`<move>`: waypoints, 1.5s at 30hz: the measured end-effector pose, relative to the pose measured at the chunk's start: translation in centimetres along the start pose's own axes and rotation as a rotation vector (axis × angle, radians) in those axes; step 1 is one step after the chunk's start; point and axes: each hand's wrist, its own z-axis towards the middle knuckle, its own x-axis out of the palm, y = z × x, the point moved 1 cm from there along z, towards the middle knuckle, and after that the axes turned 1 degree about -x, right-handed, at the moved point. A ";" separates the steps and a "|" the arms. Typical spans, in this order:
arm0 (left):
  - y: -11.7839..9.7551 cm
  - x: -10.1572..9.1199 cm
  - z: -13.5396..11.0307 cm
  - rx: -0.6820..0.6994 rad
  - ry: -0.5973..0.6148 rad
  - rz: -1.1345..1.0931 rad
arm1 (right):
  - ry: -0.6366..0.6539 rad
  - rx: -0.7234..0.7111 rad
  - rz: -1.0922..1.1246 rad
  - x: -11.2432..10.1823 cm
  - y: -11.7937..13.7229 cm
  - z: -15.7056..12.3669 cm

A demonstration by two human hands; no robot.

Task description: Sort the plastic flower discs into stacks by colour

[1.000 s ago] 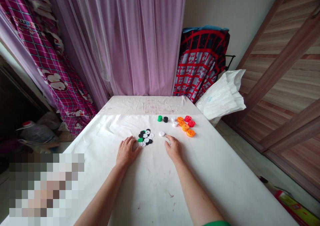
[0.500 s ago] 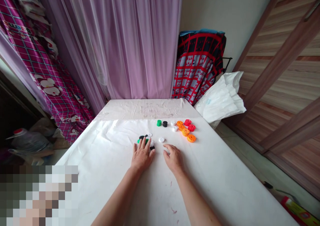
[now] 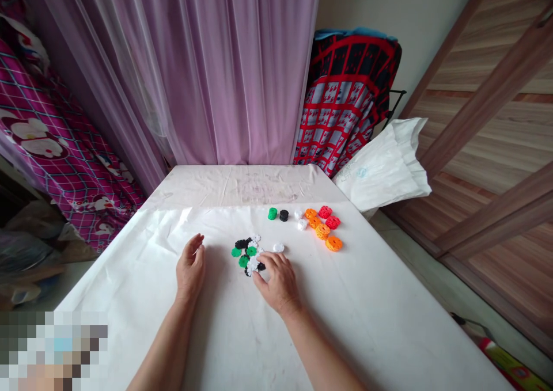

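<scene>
A small heap of loose notched plastic discs lies mid-table: green discs (image 3: pixel 244 261), black discs (image 3: pixel 242 244) and white discs (image 3: pixel 253 266). My right hand (image 3: pixel 280 281) reaches over the heap's right side. Its thumb and curled fingers are apart at a white disc, and no disc shows lifted. Just beyond those fingers lies a white disc stack (image 3: pixel 279 247). Left of the heap, my left hand (image 3: pixel 190 269) stands on its edge above the cloth, thumb a little off the fingers, holding nothing.
Farther back are a green stack (image 3: pixel 272 213), a black stack (image 3: pixel 284 215), white stacks (image 3: pixel 302 224), several orange stacks (image 3: pixel 322 231) and red stacks (image 3: pixel 332 223). White cloth covers the table (image 3: pixel 345 322). A white bag (image 3: pixel 384 169) stands by the far right edge.
My left hand has left the heap and moved left, uncovering the green and black discs, which now lie more spread out. My right hand has moved left onto the heap. The view has shifted slightly.
</scene>
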 end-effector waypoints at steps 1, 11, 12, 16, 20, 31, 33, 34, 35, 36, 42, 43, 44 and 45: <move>-0.1 0.2 0.0 -0.009 -0.006 -0.007 | 0.000 0.001 -0.010 0.3 0.3 0.2; -1.1 2.2 2.2 -0.094 -0.072 -0.002 | -0.024 0.052 -0.017 1.1 0.7 0.7; -1.2 2.4 2.4 -0.097 -0.068 -0.011 | -0.028 0.042 0.001 1.1 0.6 0.7; -1.3 2.7 2.7 -0.102 -0.045 -0.067 | -0.043 0.021 0.050 0.9 0.3 0.5; -1.3 2.5 2.4 -0.105 -0.034 -0.140 | -0.037 0.026 0.066 0.8 0.1 0.3; -1.1 2.8 2.3 -0.066 -0.018 -0.128 | -0.037 0.070 -0.003 1.1 0.5 0.5; -1.0 2.7 2.2 -0.060 -0.006 -0.145 | -0.056 0.063 -0.008 0.9 0.5 0.4; -1.0 2.7 2.2 -0.057 0.003 -0.151 | -0.063 0.061 -0.006 0.8 0.5 0.4; -1.0 2.6 2.1 -0.054 0.010 -0.152 | -0.067 0.061 -0.003 0.7 0.5 0.3; -1.0 2.6 2.0 -0.054 0.015 -0.150 | -0.069 0.061 0.000 0.7 0.5 0.3; -1.4 2.5 1.6 -0.078 0.036 -0.114 | -0.069 0.040 0.025 0.4 0.8 0.1; -1.4 2.5 1.6 -0.081 0.039 -0.114 | -0.097 0.029 0.027 0.3 0.5 0.1; -1.4 2.5 1.6 -0.081 0.041 -0.117 | -0.140 0.025 0.024 0.0 -0.1 0.2; -1.4 2.5 1.6 -0.079 0.041 -0.120 | -0.195 0.033 0.014 -0.3 -0.8 0.3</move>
